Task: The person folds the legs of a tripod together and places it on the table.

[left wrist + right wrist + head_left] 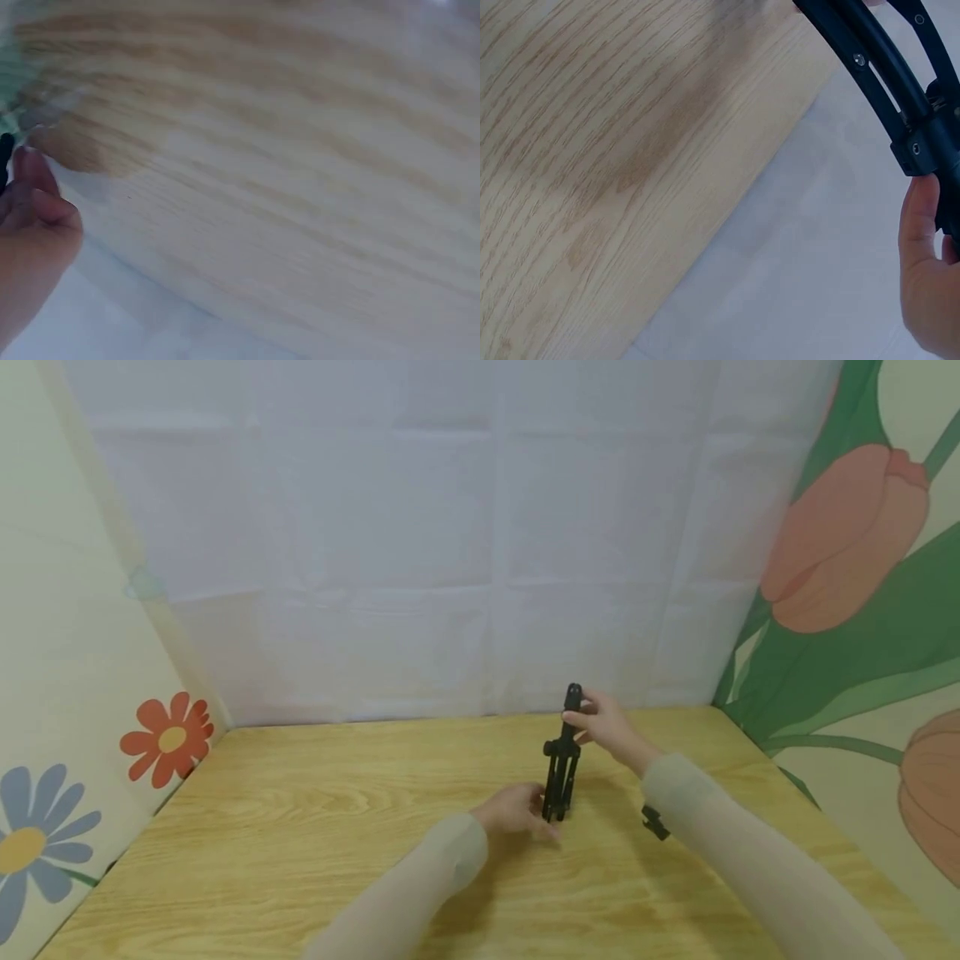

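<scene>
A small black tripod (559, 777) stands nearly upright over the wooden table, its legs folded close together. High on its neck, just under the head, my right hand (607, 727) grips it between thumb and fingers. In the right wrist view, the right thumb (921, 225) presses below the leg hinge of the tripod (919, 142). My left hand (517, 810) holds the lower legs from the left, its thumb low near the feet. At the left wrist view's edge, bent fingers of the left hand (37, 210) meet a dark leg tip (6, 154); the rest is cut off.
A small black piece, perhaps a clamp (656, 823), lies on the table (315, 810) beside the right forearm. White cloth (375, 527) hangs behind the table's back edge. Flower-printed panels (862, 610) stand on both sides.
</scene>
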The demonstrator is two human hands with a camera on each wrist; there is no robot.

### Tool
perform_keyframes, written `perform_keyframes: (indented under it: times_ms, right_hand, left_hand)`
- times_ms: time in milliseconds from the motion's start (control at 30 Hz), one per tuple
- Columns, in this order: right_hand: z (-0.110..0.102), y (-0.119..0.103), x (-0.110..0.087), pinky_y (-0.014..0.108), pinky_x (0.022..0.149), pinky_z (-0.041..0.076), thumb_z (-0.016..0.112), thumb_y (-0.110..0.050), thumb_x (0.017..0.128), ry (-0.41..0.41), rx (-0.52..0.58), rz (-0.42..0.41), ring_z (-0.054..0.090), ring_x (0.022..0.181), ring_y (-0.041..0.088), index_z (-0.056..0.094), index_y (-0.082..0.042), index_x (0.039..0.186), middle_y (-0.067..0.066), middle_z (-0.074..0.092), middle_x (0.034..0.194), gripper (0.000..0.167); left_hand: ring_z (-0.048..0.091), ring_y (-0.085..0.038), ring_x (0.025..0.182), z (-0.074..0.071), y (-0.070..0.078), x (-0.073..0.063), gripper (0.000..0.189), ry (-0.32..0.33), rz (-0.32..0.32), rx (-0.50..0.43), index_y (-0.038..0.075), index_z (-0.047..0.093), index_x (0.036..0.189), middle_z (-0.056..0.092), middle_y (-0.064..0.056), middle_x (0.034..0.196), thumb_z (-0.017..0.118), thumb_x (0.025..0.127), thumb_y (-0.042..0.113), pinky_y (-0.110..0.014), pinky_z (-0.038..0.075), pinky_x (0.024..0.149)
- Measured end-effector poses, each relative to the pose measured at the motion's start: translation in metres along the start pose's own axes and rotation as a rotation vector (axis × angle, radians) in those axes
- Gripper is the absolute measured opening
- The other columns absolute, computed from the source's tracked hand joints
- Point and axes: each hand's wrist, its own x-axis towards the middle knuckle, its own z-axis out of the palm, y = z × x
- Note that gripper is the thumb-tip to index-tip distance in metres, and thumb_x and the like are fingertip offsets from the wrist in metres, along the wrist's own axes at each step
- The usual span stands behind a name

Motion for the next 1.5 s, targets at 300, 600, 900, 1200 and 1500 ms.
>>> perform_keyframes:
  times_ms: [300,600,900,1200,1500]
  right_hand:
    - [0.001,0.003,0.002,0.039,0.073,0.057,0.056,-0.006,0.099,-0.013,0.019,0.024,0.066,0.089,0.030,0.028,0.009,0.147,0.035,0.057,0.119,0.058]
    - [-0.004,0.006,0.002,0.040,0.074,0.057,0.054,-0.005,0.099,-0.031,0.025,0.002,0.065,0.090,0.030,0.031,0.010,0.145,0.038,0.054,0.119,0.053]
    - [-0.006,0.012,-0.002,0.038,0.070,0.057,0.055,-0.004,0.098,0.022,0.032,0.025,0.066,0.082,0.025,0.041,0.013,0.135,0.032,0.061,0.106,0.043]
    - [-0.006,0.006,-0.003,0.036,0.066,0.058,0.060,-0.008,0.097,0.070,-0.009,0.006,0.067,0.077,0.025,0.041,0.011,0.137,0.033,0.062,0.106,0.049]
    - [-0.001,0.001,-0.006,0.039,0.068,0.058,0.061,-0.010,0.097,0.071,-0.037,-0.008,0.067,0.078,0.028,0.043,0.012,0.134,0.033,0.062,0.106,0.046]
  left_hand:
    - [0.057,-0.014,0.078,0.005,-0.002,0.004,0.038,0.011,0.032,-0.083,0.002,0.061,0.099,0.063,-0.002,0.085,0.086,0.075,0.019,-0.031,0.049,0.075]
    - [0.056,-0.014,0.082,0.008,0.007,0.001,0.033,0.037,0.052,0.005,0.006,0.064,0.099,0.065,-0.001,0.089,0.083,0.078,0.021,-0.035,0.048,0.081]
    - [0.057,-0.017,0.068,0.011,0.016,-0.011,0.037,0.127,-0.023,0.020,-0.001,0.065,0.101,0.065,-0.004,0.079,0.083,0.078,0.021,-0.033,0.048,0.063]
    - [0.053,-0.011,0.063,0.007,0.012,-0.017,0.009,0.200,0.004,-0.039,0.007,0.070,0.082,0.062,0.002,0.074,0.073,0.088,0.013,-0.026,0.045,0.055]
    - [0.052,-0.010,0.055,-0.001,0.011,-0.026,0.009,0.147,0.021,-0.044,0.002,0.069,0.089,0.064,-0.001,0.080,0.067,0.092,0.010,-0.024,0.045,0.051]
